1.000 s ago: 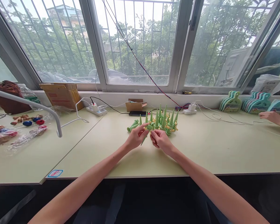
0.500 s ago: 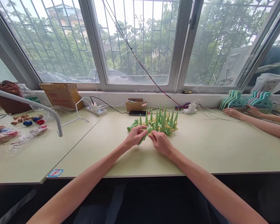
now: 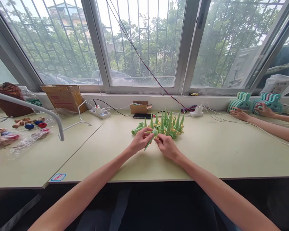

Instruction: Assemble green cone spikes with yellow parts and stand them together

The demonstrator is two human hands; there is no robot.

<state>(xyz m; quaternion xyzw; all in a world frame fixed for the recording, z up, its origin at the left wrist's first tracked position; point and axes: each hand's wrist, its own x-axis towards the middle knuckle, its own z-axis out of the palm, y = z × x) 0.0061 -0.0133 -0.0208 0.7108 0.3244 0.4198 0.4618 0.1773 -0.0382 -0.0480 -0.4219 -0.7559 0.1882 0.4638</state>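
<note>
My left hand (image 3: 140,142) and my right hand (image 3: 166,146) meet in the middle of the pale green table (image 3: 207,154). Between them they pinch one green plastic cone spike (image 3: 149,140), which lies tilted with its tip pointing down-left. My right fingers close on its wide end, where a small yellow part sits. Just behind my hands stands a cluster of upright green cone spikes (image 3: 168,124) with yellow fittings. One more green spike (image 3: 137,128) lies on its side to the left of the cluster.
A black phone (image 3: 141,116), a small cardboard box (image 3: 139,107), a power strip (image 3: 99,112) and a charger with cables (image 3: 197,111) line the back edge. Another person's hands (image 3: 238,114) touch coloured foam pieces (image 3: 240,101) at far right. Toys in wrappers (image 3: 26,128) lie on the left table.
My hands have stayed close together on the tilted spike, shifting only slightly. The other person's hands at the right have reached further in to the coloured foam pieces.
</note>
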